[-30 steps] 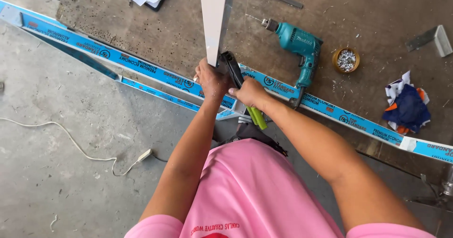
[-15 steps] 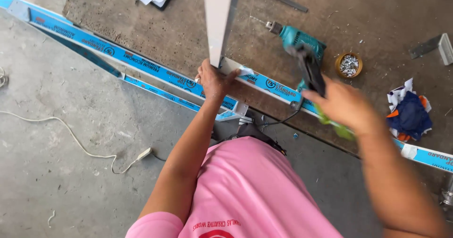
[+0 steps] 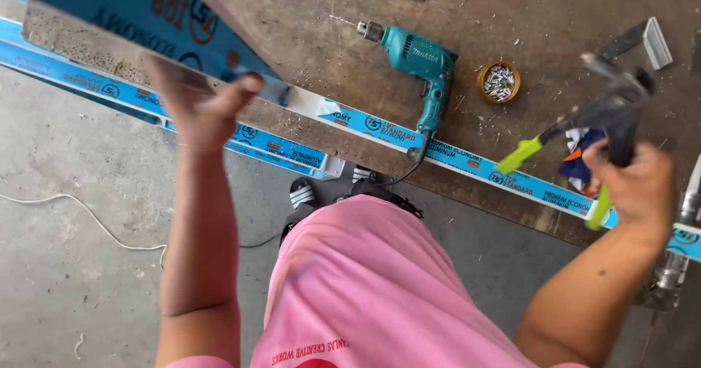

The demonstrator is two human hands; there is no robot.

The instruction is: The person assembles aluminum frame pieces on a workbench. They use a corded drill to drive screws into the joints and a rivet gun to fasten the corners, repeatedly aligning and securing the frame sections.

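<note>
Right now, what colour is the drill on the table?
Teal, with a black cord; the drill shows clearly in the head view.

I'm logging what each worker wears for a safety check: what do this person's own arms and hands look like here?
Both arms are bare from above the elbow down. The left hand and right hand wear no gloves, and no rings, watch or wristband show. A pink shirt with short sleeves and red lettering near the chest covers the body.

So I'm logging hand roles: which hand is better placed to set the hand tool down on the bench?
Right. The right hand already grips the hand tool above the workbench; the left hand holds the blue-filmed profile.
</note>
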